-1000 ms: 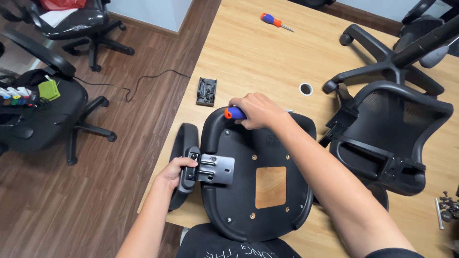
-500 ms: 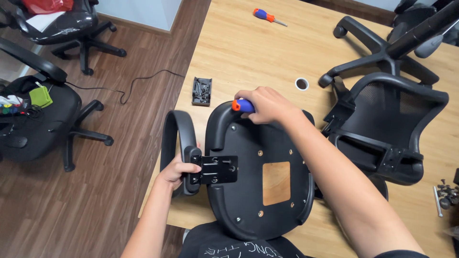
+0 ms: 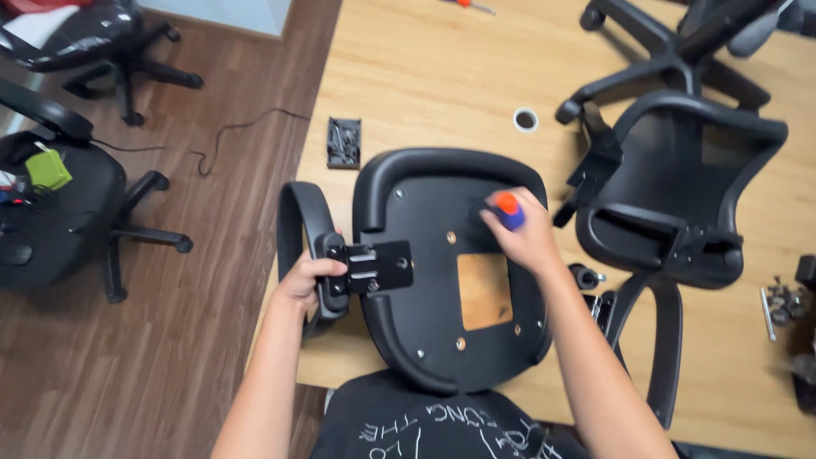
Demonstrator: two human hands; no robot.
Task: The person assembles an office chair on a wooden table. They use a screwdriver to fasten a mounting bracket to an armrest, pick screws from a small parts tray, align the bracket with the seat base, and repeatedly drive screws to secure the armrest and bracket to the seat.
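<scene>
Two hands on the job: my left hand (image 3: pixel 304 285) is curled round the armrest bracket (image 3: pixel 371 267), fingers closed on the black armrest (image 3: pixel 299 229) at the left edge of the upturned seat base (image 3: pixel 450 272). My right hand (image 3: pixel 523 238) is closed around a screwdriver (image 3: pixel 508 209) with an orange-and-blue handle, held over the upper middle of the base; tip is hidden, probably on a screw. Seat base lies on the wooden table (image 3: pixel 425 76). Small black tray (image 3: pixel 344 142) just beyond it holds what look like screws and fittings, too small to tell. Mesh chair back (image 3: pixel 680 191) lies to the right.
</scene>
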